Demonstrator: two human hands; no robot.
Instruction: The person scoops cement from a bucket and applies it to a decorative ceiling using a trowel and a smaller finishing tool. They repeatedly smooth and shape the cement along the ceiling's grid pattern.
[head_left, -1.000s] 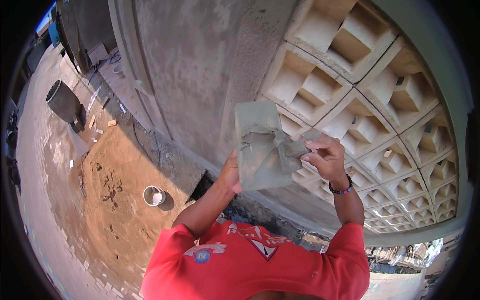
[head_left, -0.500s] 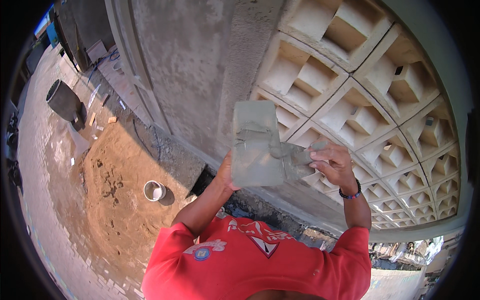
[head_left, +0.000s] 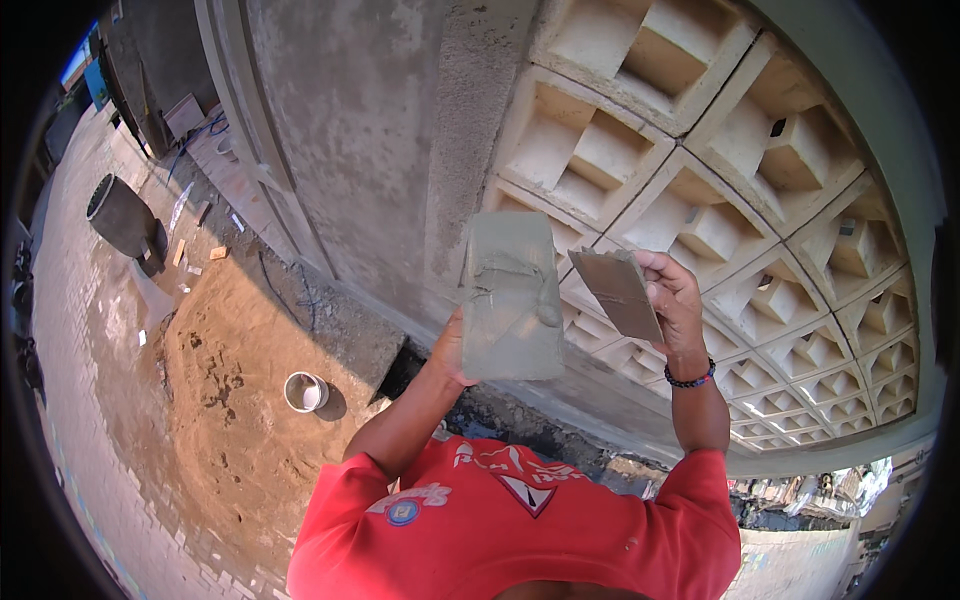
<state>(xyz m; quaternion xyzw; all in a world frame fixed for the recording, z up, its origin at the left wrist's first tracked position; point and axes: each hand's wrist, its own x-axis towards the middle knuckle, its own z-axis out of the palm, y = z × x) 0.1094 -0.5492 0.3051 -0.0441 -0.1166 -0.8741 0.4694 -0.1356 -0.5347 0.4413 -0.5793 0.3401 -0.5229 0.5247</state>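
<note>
My left hand (head_left: 452,348) grips a rectangular plastering board (head_left: 512,355) by its left side, most of the fingers hidden beneath it. Wet grey mortar (head_left: 515,280) coats the top of the board, with a ridge across it. In my right hand (head_left: 677,300) is a thin, flat scraper plate (head_left: 618,295), tilted and smeared with mortar, thumb on the near face. A small gap separates the plate from the board. Both are held up in front of the patterned block wall (head_left: 690,230).
Beside the blocks stands a rough plastered wall (head_left: 350,130). At lower left a white bucket (head_left: 306,392) sits on a sand heap (head_left: 235,370). A dark drum (head_left: 122,217) stands farther back on the paving (head_left: 95,330). Scraps and a blue hose (head_left: 213,125) lie near the wall.
The scraper plate has come off the board's right edge and turned so its flat face shows. My right hand has risen slightly; the board stays nearly in place.
</note>
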